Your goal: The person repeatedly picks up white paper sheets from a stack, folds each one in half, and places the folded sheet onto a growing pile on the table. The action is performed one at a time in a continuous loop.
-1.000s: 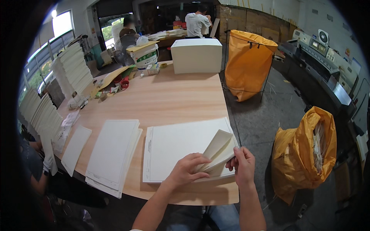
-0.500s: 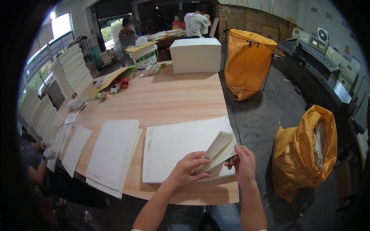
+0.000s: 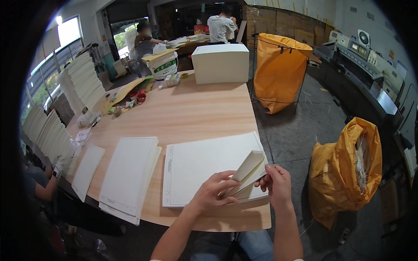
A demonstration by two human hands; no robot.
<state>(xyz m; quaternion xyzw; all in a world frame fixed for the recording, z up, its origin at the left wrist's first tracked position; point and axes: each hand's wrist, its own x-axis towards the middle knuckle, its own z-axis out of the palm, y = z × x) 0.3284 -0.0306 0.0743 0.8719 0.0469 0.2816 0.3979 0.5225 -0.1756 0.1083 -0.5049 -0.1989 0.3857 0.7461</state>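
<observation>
Bare-skinned at the bench (image 3: 183,117), that's me: left hand (image 3: 216,189) bare, right hand (image 3: 277,180) bare, and my forearms (image 3: 174,235) uncovered too, slim at the wrists, thickening nearer the elbows! Farther back from the bench, slivers of pale sleeve (image 3: 298,259)! And just below the bench edge, faded blue jeans (image 3: 257,247), a dark strip (image 3: 235,246) between the legs!

Wearer's two hands (image 3: 214,190) (image 3: 278,183); two orange bags (image 3: 282,71) (image 3: 332,182)

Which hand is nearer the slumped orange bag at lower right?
Right. The right hand is left of the bag, at the right edge of the paper stack; the left hand is farther left, over the stack.
</observation>
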